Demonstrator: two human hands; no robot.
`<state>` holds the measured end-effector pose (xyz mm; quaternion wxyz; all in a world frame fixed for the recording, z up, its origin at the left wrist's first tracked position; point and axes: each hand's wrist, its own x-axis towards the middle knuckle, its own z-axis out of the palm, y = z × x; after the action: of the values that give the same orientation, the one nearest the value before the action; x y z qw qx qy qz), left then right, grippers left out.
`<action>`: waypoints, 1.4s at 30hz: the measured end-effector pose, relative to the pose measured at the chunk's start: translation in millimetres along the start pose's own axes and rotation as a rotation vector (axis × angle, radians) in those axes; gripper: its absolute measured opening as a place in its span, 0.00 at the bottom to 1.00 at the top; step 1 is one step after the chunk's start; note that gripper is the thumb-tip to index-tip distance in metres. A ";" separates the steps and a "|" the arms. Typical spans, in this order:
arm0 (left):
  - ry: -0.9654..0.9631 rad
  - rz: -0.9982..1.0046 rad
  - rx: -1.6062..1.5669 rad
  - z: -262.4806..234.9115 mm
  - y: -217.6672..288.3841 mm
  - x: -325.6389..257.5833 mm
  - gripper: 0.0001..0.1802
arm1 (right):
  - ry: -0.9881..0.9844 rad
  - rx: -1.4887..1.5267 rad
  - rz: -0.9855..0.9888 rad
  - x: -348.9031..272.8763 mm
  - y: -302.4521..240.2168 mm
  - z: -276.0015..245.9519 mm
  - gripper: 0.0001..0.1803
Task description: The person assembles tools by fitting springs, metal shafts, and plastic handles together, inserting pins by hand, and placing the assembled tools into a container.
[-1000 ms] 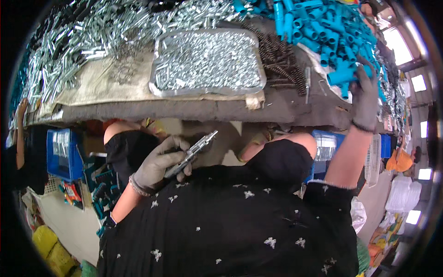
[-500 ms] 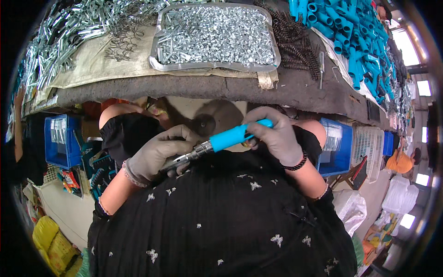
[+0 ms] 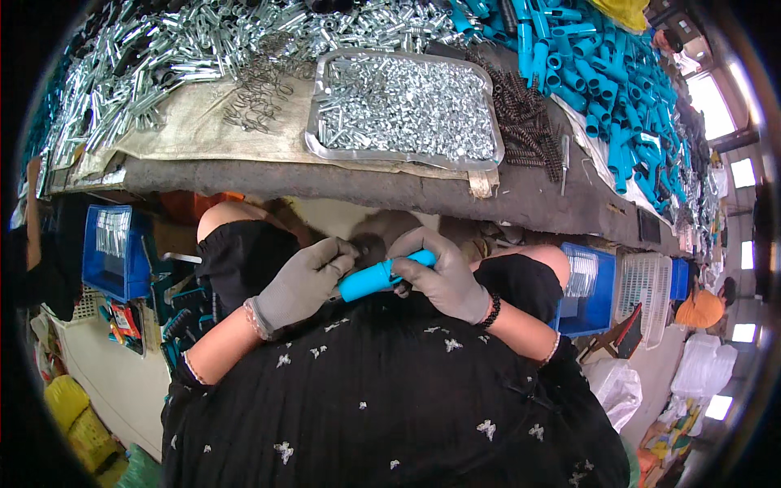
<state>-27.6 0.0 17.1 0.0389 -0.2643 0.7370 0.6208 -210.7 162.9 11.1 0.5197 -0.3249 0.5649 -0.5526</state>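
A bright blue plastic tube-shaped handle (image 3: 370, 281) is held slanting above my lap, its right end higher. My right hand (image 3: 447, 281), in a grey glove, is closed around its upper right end, thumb and fingers pressed on it. At the lower left end is my left hand (image 3: 297, 286), also gloved, with its fingers bent together in a pinch. What those fingers hold is hidden behind the glove. No metal part shows at the tube's lower end.
Ahead, a cloth-covered bench (image 3: 366, 177) carries a metal tray (image 3: 321, 150) of small silver pieces. Dark springs (image 3: 525, 114), a heap of blue handles (image 3: 606, 89) and silver metal parts (image 3: 154, 77) surround it. Blue crates (image 3: 122, 281) (image 3: 592, 313) stand on both sides of my knees.
The silver metal part that stuck out of the handle's left end no longer shows. Both hands and the handle sit slightly lower, and the right hand has moved left. The whole view has shifted a little.
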 end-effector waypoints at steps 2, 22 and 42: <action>-0.038 0.013 -0.191 -2.9 -3.0 -3.5 0.23 | 0.001 -0.198 -0.124 7.2 2.7 1.6 0.10; -0.078 -0.139 -0.765 -11.7 -1.4 -34.5 0.19 | 0.185 -1.949 -0.669 142.2 -125.3 20.3 0.06; -0.123 -0.127 -0.809 -3.4 -10.0 -22.7 0.21 | 0.149 -1.169 -0.844 43.7 -28.8 35.5 0.09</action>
<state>-2.8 3.7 17.7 0.0141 -0.2657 0.4122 0.8714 -194.0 106.5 34.2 -0.0365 -0.7016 0.6282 -0.3343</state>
